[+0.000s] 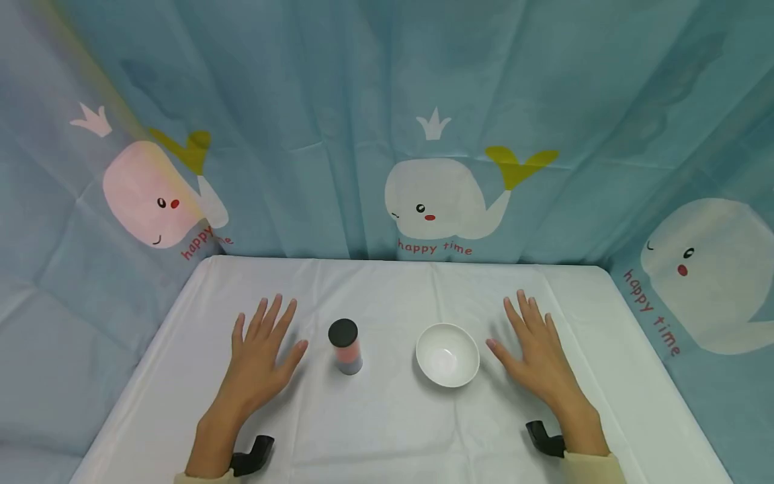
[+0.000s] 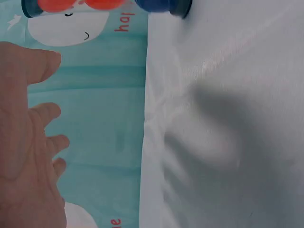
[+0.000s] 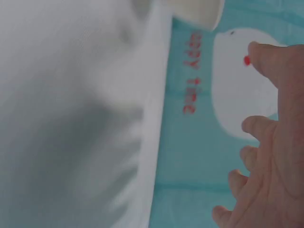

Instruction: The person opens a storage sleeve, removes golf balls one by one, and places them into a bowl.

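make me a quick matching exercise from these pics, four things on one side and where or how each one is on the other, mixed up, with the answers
Things
1. left hand
2. bowl
3. right hand
4. tube

Place or state
A. standing upright, black on top
B. fingers spread, to the right of the bowl
C. white, round and open-topped
D. fingers spread, to the left of the tube

Pairs: 1-D, 2-C, 3-B, 4-A
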`<state>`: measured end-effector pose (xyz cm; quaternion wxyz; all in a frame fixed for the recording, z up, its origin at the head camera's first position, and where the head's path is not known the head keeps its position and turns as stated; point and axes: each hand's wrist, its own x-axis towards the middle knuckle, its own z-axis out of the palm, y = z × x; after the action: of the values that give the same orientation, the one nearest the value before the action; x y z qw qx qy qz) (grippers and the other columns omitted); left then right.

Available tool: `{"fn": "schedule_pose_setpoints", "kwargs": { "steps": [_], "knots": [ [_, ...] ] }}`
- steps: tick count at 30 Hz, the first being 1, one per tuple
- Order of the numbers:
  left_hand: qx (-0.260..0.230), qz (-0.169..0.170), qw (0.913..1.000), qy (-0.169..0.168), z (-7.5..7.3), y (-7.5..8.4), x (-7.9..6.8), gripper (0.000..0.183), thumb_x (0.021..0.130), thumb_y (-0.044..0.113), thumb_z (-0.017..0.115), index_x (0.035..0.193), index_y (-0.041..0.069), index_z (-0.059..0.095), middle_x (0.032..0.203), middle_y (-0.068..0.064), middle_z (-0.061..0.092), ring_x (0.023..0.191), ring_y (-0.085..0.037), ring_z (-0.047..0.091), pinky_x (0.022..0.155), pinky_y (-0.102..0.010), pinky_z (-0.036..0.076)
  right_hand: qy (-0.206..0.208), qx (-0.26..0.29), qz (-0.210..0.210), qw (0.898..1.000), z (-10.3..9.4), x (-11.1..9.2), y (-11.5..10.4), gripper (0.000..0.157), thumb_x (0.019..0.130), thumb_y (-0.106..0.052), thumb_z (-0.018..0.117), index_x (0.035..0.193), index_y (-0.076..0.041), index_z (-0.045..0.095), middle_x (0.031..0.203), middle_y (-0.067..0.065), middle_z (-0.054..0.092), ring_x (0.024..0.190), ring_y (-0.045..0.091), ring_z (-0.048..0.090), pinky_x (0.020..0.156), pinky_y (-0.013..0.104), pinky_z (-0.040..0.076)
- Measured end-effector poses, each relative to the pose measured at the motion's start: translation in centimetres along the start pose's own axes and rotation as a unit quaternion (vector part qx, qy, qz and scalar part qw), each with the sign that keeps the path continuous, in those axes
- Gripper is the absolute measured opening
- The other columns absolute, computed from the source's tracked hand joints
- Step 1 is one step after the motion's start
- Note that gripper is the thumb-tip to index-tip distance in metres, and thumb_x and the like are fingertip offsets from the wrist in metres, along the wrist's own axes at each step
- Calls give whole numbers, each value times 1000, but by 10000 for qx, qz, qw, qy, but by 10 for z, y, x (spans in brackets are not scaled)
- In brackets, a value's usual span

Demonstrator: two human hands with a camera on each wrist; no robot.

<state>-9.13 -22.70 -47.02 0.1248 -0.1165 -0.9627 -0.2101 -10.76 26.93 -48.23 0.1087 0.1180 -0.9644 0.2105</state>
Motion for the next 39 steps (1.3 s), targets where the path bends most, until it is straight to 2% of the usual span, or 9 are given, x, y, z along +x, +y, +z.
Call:
{"fn": "schedule_pose_setpoints", "kwargs": {
  "steps": [5,8,14,19,24,26,31,35,39],
  "knots": [
    [-777,246,9967,-46,3,11,-1,74,102,35,68,167,18,35,171,-20,34,160,-49,24,123,-74,13,-139,215,-119,9996,-2,4,-24,85,100,-50,69,169,-20,28,179,10,17,166,40,17,131,66,14],
    [-1181,315,9923,-204,5,19,1,80,99,34,72,167,19,33,171,-18,35,158,-48,29,121,-74,21,-192,381,-189,9989,-3,7,-42,84,100,-50,70,168,-21,31,179,8,19,165,39,20,131,65,16],
    [-1858,140,9795,-767,13,30,3,89,95,47,77,168,31,28,170,-1,39,155,-33,42,120,-61,42,-238,698,-476,9961,4,14,-75,79,99,-49,72,165,-19,40,176,10,28,164,38,25,130,66,16],
    [-2504,293,9603,-1190,23,33,16,85,92,43,83,162,26,37,157,2,54,142,-25,57,109,-51,55,-224,774,-715,9942,12,20,-96,78,96,-45,76,162,-18,45,173,11,35,162,38,31,130,67,17],
    [-3094,169,9381,-1548,28,34,29,71,87,34,90,145,33,49,135,9,64,130,-15,62,110,-51,56,-254,909,-966,9908,16,29,-121,77,96,-44,77,161,-18,46,172,7,37,161,35,34,131,66,20],
    [-3336,112,9275,-1685,32,35,31,67,86,31,91,140,33,51,130,8,64,128,-18,62,110,-53,56,-310,936,-1037,9897,16,32,-129,76,96,-44,76,161,-18,46,172,5,37,161,32,35,131,64,22],
    [-3686,104,9103,-1883,40,31,33,62,86,29,91,135,29,52,124,3,63,125,-22,63,110,-52,55,-490,1117,-1090,9865,18,35,-148,72,98,-46,73,161,-21,47,171,1,39,158,29,41,130,60,30],
    [-3805,144,9041,-1940,46,28,33,61,86,30,90,134,26,53,123,1,62,128,-24,63,111,-52,54,-582,1400,-1085,9825,21,37,-158,70,99,-45,73,160,-22,48,169,-1,43,155,30,44,124,59,39],
    [-3998,152,8956,-1947,49,25,31,59,87,27,90,132,23,53,122,-3,62,125,-25,64,111,-48,54,-642,1676,-1143,9771,23,41,-167,69,99,-42,74,159,-21,49,166,-1,47,154,26,47,123,54,43]
  ]
}}
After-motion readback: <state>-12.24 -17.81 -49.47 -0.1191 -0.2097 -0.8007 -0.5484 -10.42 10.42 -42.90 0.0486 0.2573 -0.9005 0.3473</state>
